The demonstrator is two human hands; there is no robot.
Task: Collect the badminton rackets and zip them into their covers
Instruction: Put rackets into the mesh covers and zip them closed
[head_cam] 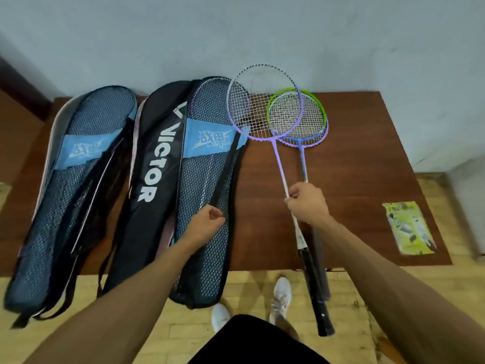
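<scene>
A purple racket (pixel 265 103) and a green-and-blue racket (pixel 298 118) lie with overlapping heads on the brown table (pixel 362 164). My right hand (pixel 307 204) is shut on both shafts; the black grips stick out past the table's front edge. Left of them lies a mesh cover (pixel 207 185) with a blue label, and a racket shows through its mesh. My left hand (pixel 207 222) pinches the black strip at that cover's edge. A black VICTOR cover (pixel 152 164) lies beside it, and another mesh cover (pixel 78 179) lies at the far left.
A yellow-green packet (pixel 409 227) lies near the table's right front corner. A pale wall runs behind the table. The covers' lower ends hang over the front edge above a wooden floor, where my white shoes (pixel 282 295) stand.
</scene>
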